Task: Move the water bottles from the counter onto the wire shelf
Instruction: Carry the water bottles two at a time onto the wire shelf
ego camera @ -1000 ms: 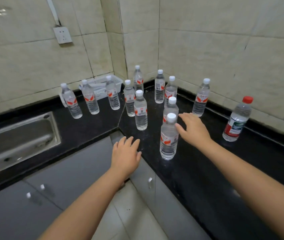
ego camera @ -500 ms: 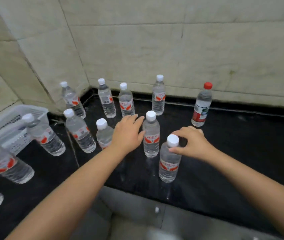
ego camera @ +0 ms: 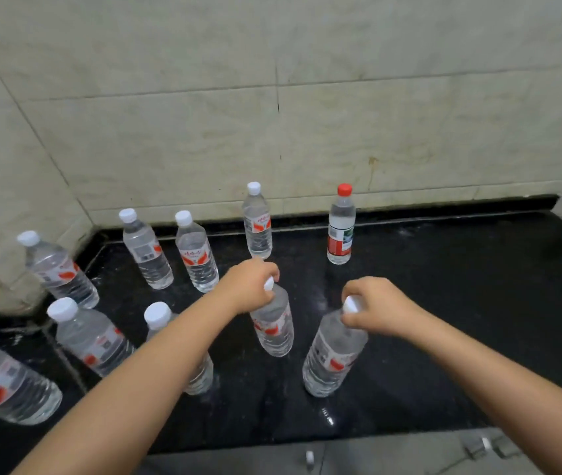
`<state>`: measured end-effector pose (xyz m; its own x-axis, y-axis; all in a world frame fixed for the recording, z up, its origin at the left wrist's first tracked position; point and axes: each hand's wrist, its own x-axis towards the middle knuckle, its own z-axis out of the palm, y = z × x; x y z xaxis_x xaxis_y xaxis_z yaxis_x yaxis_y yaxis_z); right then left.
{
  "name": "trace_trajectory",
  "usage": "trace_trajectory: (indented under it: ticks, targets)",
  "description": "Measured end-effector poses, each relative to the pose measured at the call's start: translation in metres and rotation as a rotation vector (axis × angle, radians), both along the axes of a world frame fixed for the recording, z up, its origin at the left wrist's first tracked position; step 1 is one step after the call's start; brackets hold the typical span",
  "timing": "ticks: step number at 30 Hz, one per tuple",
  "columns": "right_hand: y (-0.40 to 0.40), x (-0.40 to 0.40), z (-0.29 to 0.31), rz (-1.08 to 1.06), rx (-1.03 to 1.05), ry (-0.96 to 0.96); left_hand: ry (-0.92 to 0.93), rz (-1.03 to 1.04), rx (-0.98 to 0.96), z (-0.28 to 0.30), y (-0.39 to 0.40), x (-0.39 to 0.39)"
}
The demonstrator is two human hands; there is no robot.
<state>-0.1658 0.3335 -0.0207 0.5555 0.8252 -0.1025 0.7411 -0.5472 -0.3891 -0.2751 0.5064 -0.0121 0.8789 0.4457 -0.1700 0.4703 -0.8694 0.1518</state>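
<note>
Both hands grasp bottle caps on the black worktop.
Left hand pinches the middle water bottle; right hand pinches the front water bottle.

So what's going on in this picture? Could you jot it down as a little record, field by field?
place: black counter in a tiled corner
left hand: grips the cap end of a white-capped bottle
right hand: grips the cap end of another white-capped bottle
held bottles: the right one tilted, both bases close to the counter; contact hard to tell
odd one out: red-capped bottle, upright near the back wall
other bottles: eight white-capped ones visible, at the back and left
wire shelf: not in view
</note>
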Motion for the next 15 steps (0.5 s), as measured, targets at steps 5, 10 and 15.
trace_trajectory:
  ticks: [5,10,15]
  targets:
    - [-0.024,-0.001,0.008,-0.032,-0.064,-0.057,0.091,-0.25,0.032,0.004,-0.019,-0.018]
    - [-0.071,-0.004,0.033,-0.236,-0.078,-0.146,0.063,-0.276,-0.013,0.006,-0.033,-0.004]
    - [-0.137,-0.001,0.077,-0.435,-0.07,-0.171,0.028,-0.404,0.017,0.026,-0.083,0.033]
